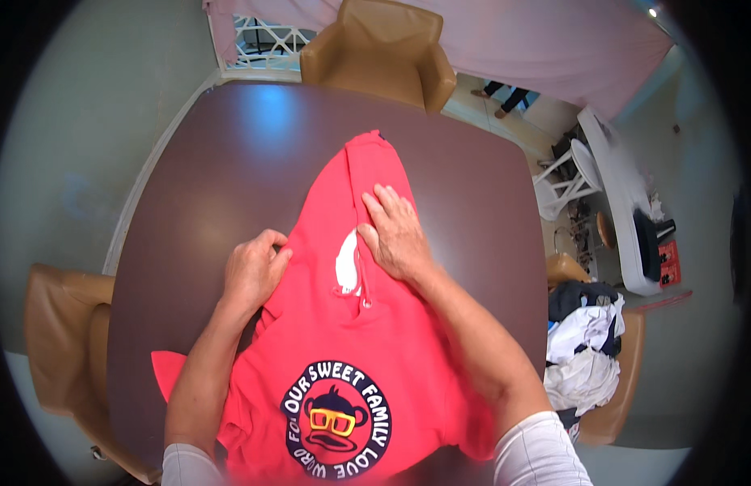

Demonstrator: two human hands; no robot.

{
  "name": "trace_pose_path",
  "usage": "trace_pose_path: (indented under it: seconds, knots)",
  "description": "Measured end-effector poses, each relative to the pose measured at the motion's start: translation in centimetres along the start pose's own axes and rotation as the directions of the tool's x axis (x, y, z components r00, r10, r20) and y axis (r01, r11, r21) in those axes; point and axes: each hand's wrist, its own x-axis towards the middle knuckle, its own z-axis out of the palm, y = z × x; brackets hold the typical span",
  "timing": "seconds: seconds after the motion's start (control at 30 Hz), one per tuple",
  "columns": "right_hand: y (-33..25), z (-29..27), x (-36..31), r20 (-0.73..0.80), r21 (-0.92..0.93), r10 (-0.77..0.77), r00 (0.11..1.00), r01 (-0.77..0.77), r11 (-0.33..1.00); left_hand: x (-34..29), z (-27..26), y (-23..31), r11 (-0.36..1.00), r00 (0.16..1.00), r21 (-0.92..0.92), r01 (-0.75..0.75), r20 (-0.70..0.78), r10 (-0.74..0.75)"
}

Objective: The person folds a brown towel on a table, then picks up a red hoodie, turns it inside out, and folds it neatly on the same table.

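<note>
A red hoodie point(310, 324) lies front side up on the brown table point(189, 186), its hood spread toward the far side. A round dark badge with a cartoon monkey point(336, 421) is printed on its chest. White shows through the neck opening, beside a drawstring eyelet. My left hand point(256, 269) is closed at the hood's left edge, thumb and forefinger pinching the fabric. My right hand point(396, 233) rests flat on the right half of the hood, fingers stretched out. The lower end of the hoodie runs out of view between my forearms.
A tan armchair point(375, 57) stands at the table's far edge, and another tan chair point(63, 340) at the left. To the right, a chair carries a heap of white and dark clothes point(584, 348). A person's legs point(509, 97) show beyond the table, near a white stool point(576, 174).
</note>
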Motion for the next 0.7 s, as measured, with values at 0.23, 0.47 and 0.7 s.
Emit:
trace_pose_path:
  seconds: [0.23, 0.47, 0.7]
  knots:
    - [3.0, -0.1, 1.0, -0.024, -0.060, 0.003, 1.000, -0.004, 0.998, 1.5, 1.9, -1.1, 0.975, 0.967, 0.038, -0.218, -0.126, 0.221]
    - [4.1, -0.1, 1.6, -0.008, -0.098, 0.014, 1.000, -0.015, 0.995, 1.8, -2.2, 0.3, 0.967, 0.956, -0.148, 0.205, 0.241, -0.166]
    - [4.3, -0.4, 1.9, 0.012, -0.090, 0.021, 1.000, -0.020, 0.996, -0.2, -3.9, 0.8, 0.718, 0.779, -0.412, 0.562, 0.556, -0.291]
